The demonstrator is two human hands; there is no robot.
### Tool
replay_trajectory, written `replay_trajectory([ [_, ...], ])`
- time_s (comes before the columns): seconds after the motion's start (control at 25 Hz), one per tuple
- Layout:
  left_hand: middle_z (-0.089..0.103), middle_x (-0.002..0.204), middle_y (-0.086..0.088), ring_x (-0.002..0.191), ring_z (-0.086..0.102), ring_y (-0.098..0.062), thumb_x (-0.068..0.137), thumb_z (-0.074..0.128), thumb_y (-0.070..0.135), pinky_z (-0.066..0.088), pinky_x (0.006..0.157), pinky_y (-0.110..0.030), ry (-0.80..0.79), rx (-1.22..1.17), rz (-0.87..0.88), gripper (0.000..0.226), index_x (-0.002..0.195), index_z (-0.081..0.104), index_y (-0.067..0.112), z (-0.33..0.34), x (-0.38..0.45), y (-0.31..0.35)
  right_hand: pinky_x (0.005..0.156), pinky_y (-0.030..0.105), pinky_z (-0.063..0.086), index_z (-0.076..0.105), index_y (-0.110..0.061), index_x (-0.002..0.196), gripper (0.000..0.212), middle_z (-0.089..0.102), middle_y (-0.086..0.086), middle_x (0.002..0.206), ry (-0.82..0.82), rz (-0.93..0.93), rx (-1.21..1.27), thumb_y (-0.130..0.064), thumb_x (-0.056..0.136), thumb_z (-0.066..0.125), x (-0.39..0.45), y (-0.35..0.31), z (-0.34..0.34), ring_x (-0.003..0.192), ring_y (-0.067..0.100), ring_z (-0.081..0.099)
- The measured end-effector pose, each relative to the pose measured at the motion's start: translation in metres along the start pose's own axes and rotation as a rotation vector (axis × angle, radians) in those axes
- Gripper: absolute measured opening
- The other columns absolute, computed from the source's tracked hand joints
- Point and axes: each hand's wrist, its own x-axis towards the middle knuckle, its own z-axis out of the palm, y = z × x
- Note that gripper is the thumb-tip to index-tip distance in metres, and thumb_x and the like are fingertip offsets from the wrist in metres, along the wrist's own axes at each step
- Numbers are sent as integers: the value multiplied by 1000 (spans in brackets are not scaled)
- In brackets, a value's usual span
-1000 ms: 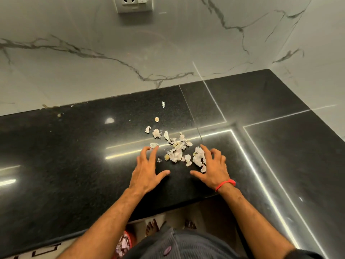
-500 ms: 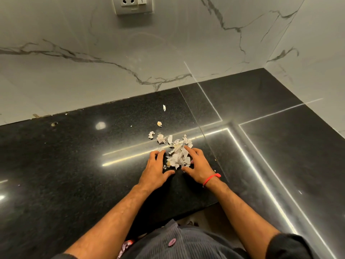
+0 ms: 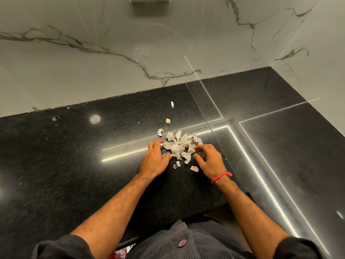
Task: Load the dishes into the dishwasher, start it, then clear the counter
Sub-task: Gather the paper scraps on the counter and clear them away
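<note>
Flanking the heap of paper scraps on the black counter, left hand and right hand touch its sides, fingers loosely curved, pinching nothing visible.

Pile of torn paper scraps lies on the desk, centre of frame. Left hand at the pile's left edge, right hand at its right edge, both touching it. Three loose scraps lie between the hands, nearer the lower frame. Two stray scraps sit above the pile, toward the wall.
</note>
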Motion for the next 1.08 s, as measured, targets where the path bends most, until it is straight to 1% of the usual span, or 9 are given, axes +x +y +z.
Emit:
replay_trajectory([
  [0.08, 39, 135, 2, 113, 58, -23, 99, 51, 32, 53, 92, -47, 40, 15, 19, 41, 138, 40, 28, -3, 8, 2, 99, 28, 43, 63, -17, 122, 32, 53, 4, 117, 46, 87, -58, -18, 90, 66, 10, 12, -6, 103, 14, 52],
  [0.2, 34, 133, -3, 118, 49, -26, 101, 50, 33, 50, 93, -45, 135, 91, 55, 41, 140, 42, 23, -11, 37, 11, 109, 30, 32, 56, -12, 134, 42, 49, 11, 131, -108, 87, -159, -15, 92, 61, 26, 24, -7, 122, 26, 43],
  [0.28, 29, 142, -7, 125, 39, -27, 101, 51, 32, 43, 103, -45, 150, 138, 57, 48, 145, 40, 18, -18, 64, 22, 108, 24, 34, 61, -12, 129, 37, 59, 8, 127, -192, 6, -135, -9, 93, 55, 32, 25, -6, 119, 23, 51],
  [0.4, 30, 148, -8, 127, 38, -29, 102, 48, 36, 40, 106, -51, 58, 263, 47, 52, 149, 37, 17, -25, 101, 39, 92, 1, 35, 69, -9, 116, 34, 70, 6, 112, -129, 23, 14, 4, 91, 50, 50, 24, -13, 101, 11, 61],
  [0.48, 36, 145, -6, 126, 38, -27, 103, 45, 39, 39, 105, -50, -17, 316, 72, 46, 145, 42, 21, -16, 105, 45, 93, 9, 42, 70, -8, 113, 33, 70, 7, 108, -91, -1, 35, 6, 90, 51, 69, 23, -20, 96, 9, 61],
  [0.6, 40, 141, -1, 125, 39, -21, 105, 44, 39, 38, 108, -46, -23, 259, 113, 39, 140, 49, 24, 3, 85, 42, 96, 29, 47, 66, -9, 120, 33, 66, 10, 114, -213, -128, -4, 2, 92, 52, 115, 13, -23, 100, 12, 59],
  [0.8, 49, 129, -2, 127, 41, -20, 106, 43, 29, 33, 114, -42, -34, 22, 44, 30, 128, 61, 21, -4, 69, 21, 115, 29, 25, 45, -6, 142, 53, 43, 20, 140, -445, -226, -167, -4, 90, 57, 225, -16, 8, 132, 31, 43],
  [0.92, 47, 131, 0, 128, 39, -17, 106, 43, 30, 33, 115, -39, -39, -23, -22, 31, 131, 59, 23, -5, 59, 14, 118, 39, 24, 35, -6, 148, 62, 31, 19, 150, -489, -204, -253, -4, 90, 54, 267, -23, 39, 137, 38, 33],
  [1.08, 47, 132, 2, 130, 39, -17, 105, 44, 34, 32, 114, -38, 7, -42, -84, 34, 137, 55, 28, 1, 56, 18, 106, 42, 35, 59, -6, 129, 41, 48, 19, 133, -455, -368, -292, -4, 90, 46, 250, -30, 62, 123, 40, 42],
])
